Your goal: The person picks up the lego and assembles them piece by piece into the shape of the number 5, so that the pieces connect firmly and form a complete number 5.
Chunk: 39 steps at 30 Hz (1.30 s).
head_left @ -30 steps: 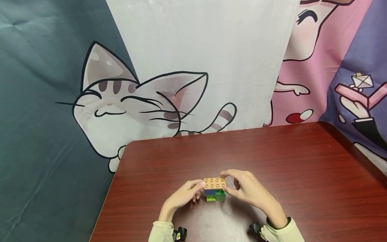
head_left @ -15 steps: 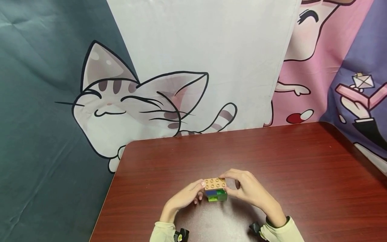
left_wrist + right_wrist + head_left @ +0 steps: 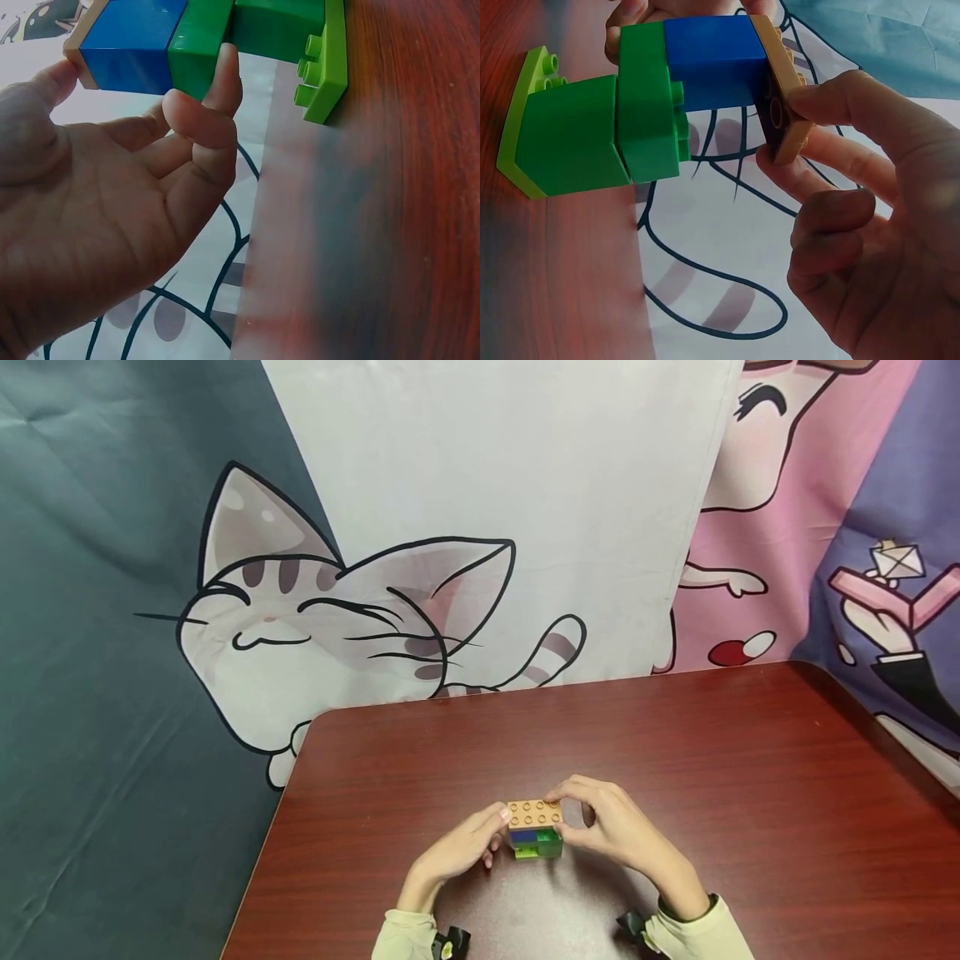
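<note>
A small tower of toy building bricks stands on the table. At its base lies a lime green plate [image 3: 514, 146], with a green brick [image 3: 570, 139] on it. A second green brick [image 3: 641, 112] sits above that, offset, bearing a blue brick [image 3: 712, 60]. A tan eight-stud plate [image 3: 534, 814] tops the tower and overhangs the blue brick on the right. My right hand [image 3: 622, 827] pinches this overhanging end between thumb and fingers. From the other side, my left hand [image 3: 461, 850] holds the tower, thumb at the tan plate's left end, curled fingers beside the upper green brick.
The reddish-brown wooden table [image 3: 390, 752] extends around the tower. Behind it hangs a cloth backdrop [image 3: 540, 502] with cartoon animals, meeting the table's far edge. Black wrist cameras sit at both cuffs.
Both hands keep their places at the tower. The tower's lower part has shifted very slightly to the right since the earliest frame, the left hand with it.
</note>
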### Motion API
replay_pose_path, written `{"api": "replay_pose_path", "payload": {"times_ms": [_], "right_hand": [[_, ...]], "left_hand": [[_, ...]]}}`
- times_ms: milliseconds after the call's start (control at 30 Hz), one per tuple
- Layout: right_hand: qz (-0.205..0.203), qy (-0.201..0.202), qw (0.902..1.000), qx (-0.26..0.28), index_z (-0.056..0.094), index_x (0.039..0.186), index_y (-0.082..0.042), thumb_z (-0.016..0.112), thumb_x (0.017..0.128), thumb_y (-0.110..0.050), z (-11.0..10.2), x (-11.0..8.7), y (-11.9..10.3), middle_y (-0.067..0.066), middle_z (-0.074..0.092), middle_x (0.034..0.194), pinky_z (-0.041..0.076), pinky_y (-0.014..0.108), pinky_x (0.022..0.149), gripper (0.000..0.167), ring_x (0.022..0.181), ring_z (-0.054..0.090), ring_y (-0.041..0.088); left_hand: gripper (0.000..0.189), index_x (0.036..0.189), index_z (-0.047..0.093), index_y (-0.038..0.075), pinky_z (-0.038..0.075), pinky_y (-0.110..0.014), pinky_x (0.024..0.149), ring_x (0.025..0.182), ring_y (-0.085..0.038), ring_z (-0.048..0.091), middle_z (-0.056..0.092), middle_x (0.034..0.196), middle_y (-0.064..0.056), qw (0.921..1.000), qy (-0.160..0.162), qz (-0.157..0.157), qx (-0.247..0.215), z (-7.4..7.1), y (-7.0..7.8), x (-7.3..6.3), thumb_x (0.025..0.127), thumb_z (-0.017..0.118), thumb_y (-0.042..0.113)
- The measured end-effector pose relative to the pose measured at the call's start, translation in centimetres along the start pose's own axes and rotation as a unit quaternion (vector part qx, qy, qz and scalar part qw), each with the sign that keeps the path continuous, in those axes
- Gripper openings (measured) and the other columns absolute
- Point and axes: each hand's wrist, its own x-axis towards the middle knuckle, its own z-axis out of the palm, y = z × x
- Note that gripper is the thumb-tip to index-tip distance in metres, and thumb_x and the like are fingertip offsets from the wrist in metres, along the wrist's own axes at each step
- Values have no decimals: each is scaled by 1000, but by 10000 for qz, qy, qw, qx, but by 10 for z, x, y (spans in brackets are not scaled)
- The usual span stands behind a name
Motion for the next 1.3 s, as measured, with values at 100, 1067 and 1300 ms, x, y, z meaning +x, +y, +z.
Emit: {"api": "replay_pose_path", "payload": {"times_ms": [100,1067,1300], "right_hand": [[-6,-23,10000,44,67,98,-15,74,68,-6,-2,0,1,-10,62,87,36,13,46,31,52,43,1],[361,-202,9990,192,64,109,-11,74,72,-4,-10,-3,11,-6,61,94,41,19,46,39,53,45,0],[925,408,9943,349,50,130,-16,75,75,-6,-27,-16,14,0,57,109,49,25,52,61,63,56,5]], "left_hand": [[31,95,47,5,49,-38,51,59,-17,46,41,72,-7,9998,5,65,165,0,1,0,102,33,31],[34,106,49,4,51,-43,60,68,-28,56,52,77,-12,10000,-33,-60,-28,1,-3,14,102,35,35],[58,138,32,6,50,-45,73,87,-35,61,58,106,-18,9996,137,-216,-114,-6,-6,23,100,24,48]]}}
